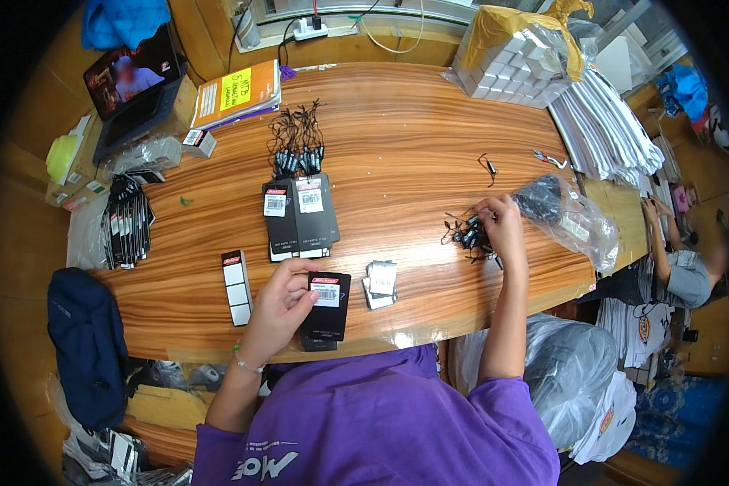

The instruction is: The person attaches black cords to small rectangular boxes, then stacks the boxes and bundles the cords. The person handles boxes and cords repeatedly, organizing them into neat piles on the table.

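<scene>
My left hand (277, 312) pinches the left edge of a black hang tag (327, 324) that bears a white barcode sticker, near the table's front edge. Over to the right, my right hand (504, 225) has its fingers closed in a small heap of black tag strings (466, 236); how many it grips is hidden. Between the hands lies a small stack of white-and-silver labels (381, 280). A strip of black and white label cards (236, 288) rests left of my left hand. Farther back, dark tags (321, 219) lie overlapping, their strings (296, 134) stretched away from me.
Bundled black tags (128, 225) and a laptop (134, 89) occupy the left side. A bagged block of white boxes (510, 69) and stacked white bags (607, 125) stand back right. A clear plastic bag (579, 223) and snips (549, 158) lie right. Another person (688, 271) works beyond.
</scene>
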Demonstrator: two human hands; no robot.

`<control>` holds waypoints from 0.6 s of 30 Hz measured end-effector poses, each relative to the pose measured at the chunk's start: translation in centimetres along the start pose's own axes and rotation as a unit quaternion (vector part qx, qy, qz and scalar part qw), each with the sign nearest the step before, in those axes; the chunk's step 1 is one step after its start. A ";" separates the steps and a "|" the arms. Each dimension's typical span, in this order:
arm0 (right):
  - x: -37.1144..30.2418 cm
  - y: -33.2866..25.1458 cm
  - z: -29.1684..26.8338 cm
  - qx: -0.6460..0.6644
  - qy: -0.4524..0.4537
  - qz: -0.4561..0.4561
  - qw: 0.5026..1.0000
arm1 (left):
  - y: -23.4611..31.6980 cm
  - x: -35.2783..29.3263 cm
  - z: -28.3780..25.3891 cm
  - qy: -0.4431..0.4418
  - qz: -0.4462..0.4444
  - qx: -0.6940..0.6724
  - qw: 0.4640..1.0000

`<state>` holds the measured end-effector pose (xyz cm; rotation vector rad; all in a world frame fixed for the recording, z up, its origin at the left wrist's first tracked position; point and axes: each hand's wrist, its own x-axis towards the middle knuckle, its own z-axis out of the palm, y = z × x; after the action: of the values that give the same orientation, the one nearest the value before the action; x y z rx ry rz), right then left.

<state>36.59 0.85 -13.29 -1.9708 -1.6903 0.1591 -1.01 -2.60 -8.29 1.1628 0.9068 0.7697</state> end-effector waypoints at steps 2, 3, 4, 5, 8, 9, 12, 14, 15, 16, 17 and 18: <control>-0.2 -0.4 0.0 -0.030 -0.038 -0.002 0.999 | -0.3 0.1 -0.2 -0.002 0.000 -0.012 1.000; -0.1 -0.3 0.2 -0.037 -0.048 0.000 0.998 | -0.3 0.1 -0.2 -0.003 0.000 -0.017 1.000; -0.1 -0.3 0.2 -0.044 -0.059 0.001 0.997 | -0.3 0.2 -0.1 -0.002 0.004 -0.014 1.000; 0.1 -0.7 -0.2 -0.065 -0.075 0.002 0.995 | -0.3 0.2 0.0 -0.002 0.008 -0.011 1.000; 0.1 -0.5 -0.7 0.010 -0.048 -0.014 0.999 | 0.1 0.3 0.6 -0.002 0.005 -0.015 1.000; 0.1 -0.6 -1.2 0.035 -0.035 -0.005 0.999 | 0.2 0.3 0.8 -0.002 0.002 -0.019 1.000; -0.1 -2.1 -3.2 0.121 0.014 -0.012 0.992 | -0.1 0.9 1.0 -0.060 0.033 0.021 0.997; -0.2 -3.2 -4.4 0.203 -0.005 0.074 0.976 | 0.3 1.2 1.6 -0.077 0.037 0.008 0.996; -0.2 -3.4 -4.5 0.253 -0.010 0.082 0.964 | 0.3 1.4 1.8 -0.084 0.045 0.014 0.995; -0.1 -3.5 -4.8 0.302 -0.013 0.090 0.949 | 0.4 1.7 2.1 -0.092 0.056 0.020 0.994; -0.1 -3.7 -5.1 0.350 -0.016 0.097 0.932 | 0.7 1.9 2.5 -0.096 0.072 0.046 0.992; -0.2 -4.1 -5.4 0.385 -0.017 0.087 0.918 | 1.2 2.2 2.9 -0.099 0.088 0.071 0.989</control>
<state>35.23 -0.78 -6.84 -1.4961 -1.1872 0.7976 2.54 -1.65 -7.10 1.4329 0.7089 0.7237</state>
